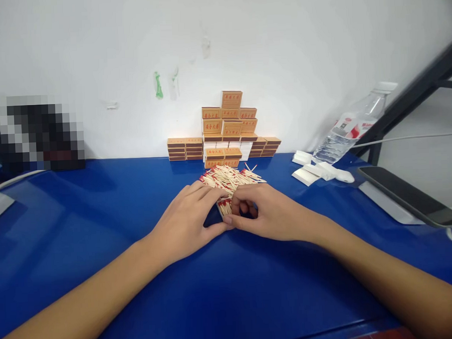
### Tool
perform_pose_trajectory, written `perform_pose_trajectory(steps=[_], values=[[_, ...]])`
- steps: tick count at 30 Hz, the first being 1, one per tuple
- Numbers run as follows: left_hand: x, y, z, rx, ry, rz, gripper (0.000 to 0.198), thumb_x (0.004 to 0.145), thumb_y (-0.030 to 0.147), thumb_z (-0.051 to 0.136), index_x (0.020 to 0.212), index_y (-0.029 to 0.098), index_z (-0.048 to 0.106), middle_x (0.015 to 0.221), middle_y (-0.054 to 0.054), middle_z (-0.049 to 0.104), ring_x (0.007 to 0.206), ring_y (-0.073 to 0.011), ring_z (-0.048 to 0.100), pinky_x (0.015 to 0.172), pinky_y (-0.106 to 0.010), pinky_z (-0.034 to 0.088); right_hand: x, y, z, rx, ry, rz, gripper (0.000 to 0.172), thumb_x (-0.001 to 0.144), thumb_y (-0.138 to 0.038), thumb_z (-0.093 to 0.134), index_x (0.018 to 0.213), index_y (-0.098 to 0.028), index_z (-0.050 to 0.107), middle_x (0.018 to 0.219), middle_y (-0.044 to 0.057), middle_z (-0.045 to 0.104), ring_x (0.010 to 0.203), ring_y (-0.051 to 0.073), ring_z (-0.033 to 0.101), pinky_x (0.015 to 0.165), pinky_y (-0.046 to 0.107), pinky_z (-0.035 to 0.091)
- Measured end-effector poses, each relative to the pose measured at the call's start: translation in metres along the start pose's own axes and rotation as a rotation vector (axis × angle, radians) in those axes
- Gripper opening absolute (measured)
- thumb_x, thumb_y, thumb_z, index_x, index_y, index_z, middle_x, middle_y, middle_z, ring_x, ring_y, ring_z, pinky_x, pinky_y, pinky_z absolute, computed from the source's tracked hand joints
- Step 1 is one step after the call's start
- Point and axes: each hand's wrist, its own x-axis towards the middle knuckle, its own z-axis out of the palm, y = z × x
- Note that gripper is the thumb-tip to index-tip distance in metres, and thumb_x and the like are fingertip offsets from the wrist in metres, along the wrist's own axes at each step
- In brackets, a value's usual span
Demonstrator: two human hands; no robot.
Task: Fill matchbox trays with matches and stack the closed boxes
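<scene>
A small white matchbox tray (221, 212), packed with red-tipped matches, sits between my hands on the blue table. My left hand (188, 218) closes around its left side, thumb at the near end and fingers at the far end. My right hand (269, 212) is curled against the tray's right side, its thumb tip meeting the left thumb at the near edge; part of the tray is hidden behind these fingers. Just beyond lies a heap of loose matches (226, 177). Behind the heap, orange matchboxes (223, 163) stand stacked in front of the wall.
White empty-looking trays (304, 176) lie at the right, beside a leaning clear water bottle (344, 129). A phone (410, 194) rests on a white stand (388, 207) nearer me. At the far left are a blurred dark object (40, 132) and a white cable (20, 178).
</scene>
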Motion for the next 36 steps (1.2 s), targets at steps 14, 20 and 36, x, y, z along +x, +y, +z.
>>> perform_pose_trajectory(steps=[14, 20, 36], values=[[0.000, 0.000, 0.001, 0.023, 0.061, 0.054, 0.053, 0.086, 0.045, 0.083, 0.126, 0.019, 0.061, 0.113, -0.006, 0.072, 0.106, -0.0270, 0.062, 0.089, -0.042, 0.047, 0.000, -0.004, 0.002, 0.000, 0.011, 0.071, 0.010, 0.086, -0.018, 0.069, 0.077, -0.019, 0.065, 0.066, -0.004, 0.061, 0.059, 0.011, 0.051, 0.056, 0.027, 0.036], [0.001, -0.002, 0.001, 0.002, 0.039, 0.105, 0.043, 0.086, 0.057, 0.081, 0.101, 0.018, 0.070, 0.097, -0.006, 0.065, 0.095, -0.0243, 0.059, 0.084, -0.039, 0.048, -0.001, 0.003, -0.005, -0.046, 0.056, 0.012, 0.009, 0.093, -0.022, 0.066, 0.085, -0.020, 0.068, 0.066, -0.005, 0.057, 0.060, 0.011, 0.049, 0.058, 0.027, 0.035], [0.000, -0.001, 0.002, -0.096, 0.009, 0.089, 0.022, 0.094, 0.038, 0.076, 0.094, 0.019, 0.066, 0.098, -0.005, 0.065, 0.097, -0.0225, 0.058, 0.089, -0.039, 0.050, -0.004, 0.002, -0.014, -0.074, -0.043, -0.116, 0.007, 0.094, -0.018, 0.065, 0.088, -0.020, 0.069, 0.075, -0.002, 0.061, 0.068, 0.013, 0.051, 0.065, 0.027, 0.039]])
